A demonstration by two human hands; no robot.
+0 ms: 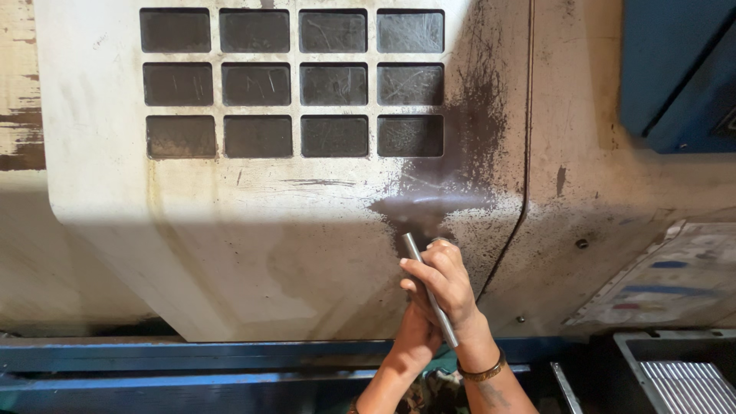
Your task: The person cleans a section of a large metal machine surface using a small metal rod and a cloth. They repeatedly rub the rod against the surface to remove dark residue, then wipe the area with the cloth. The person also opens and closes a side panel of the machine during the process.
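Both hands are up in front of the machine, low in the view, just right of centre. Right hand (443, 282), the one with the gold bangle (483, 373) at the wrist, has its fingers curled round a slim metal rod (429, 290). Left hand (414, 337) sits just beneath and behind it, pressed close against the right; whether its fingers close on the rod too, I cannot tell, they are hidden.

Now the rod itself: straight, thin, bright grey steel, smooth along its length, tilted with its upper end leaning left and far, its lower end poking out below the right hand towards the wrist. Upper tip stands just before a dark, greasy smear on the machine door (291, 222).

As for progress, I'd judge the rod is out and in hand, held free of the machine, with nothing yet fitted or set down.

Moving outward: the door is cream, scuffed, with a grid of dark window panes (291, 83) far and left. Blue rail (192, 356) runs along the near edge. Near right, a grey tray (629, 353) holds a packed row of similar bright rods (686, 383).
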